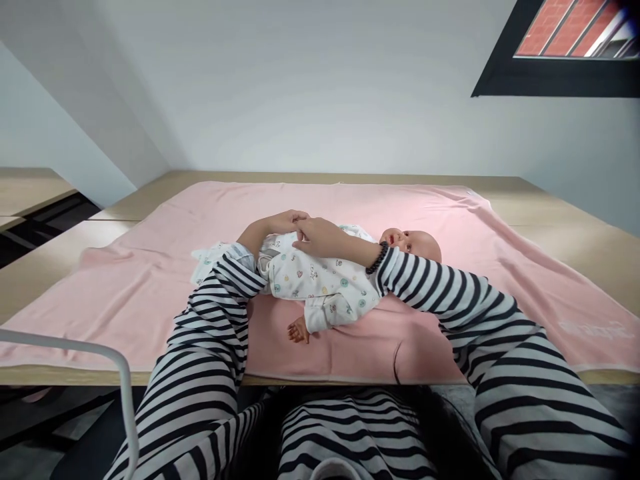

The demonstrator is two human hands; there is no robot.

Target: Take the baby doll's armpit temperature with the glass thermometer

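A baby doll [417,244] lies on its back, its head to the right, dressed in a white patterned baby shirt [320,277]. Its near hand [299,330] sticks out of the sleeve. My left hand [283,222] reaches over the doll's lower body, fingers bent together at the shirt's far side. Beside it, my right hand [323,237] rests across the doll's middle with curled fingers at the shirt; the two hands touch or overlap. Their fingertips and the cloth between them are partly hidden. Pale patterned cloth [207,260] covers the doll's leg end, partly behind my left sleeve.
A pink blanket [160,267], wrinkled in places, covers most of the wooden table [555,243]. A white wall [320,100] rises behind. At lower left a white curved tube [123,373] crosses near the table's front edge. A dark-framed window [555,77] is at upper right.
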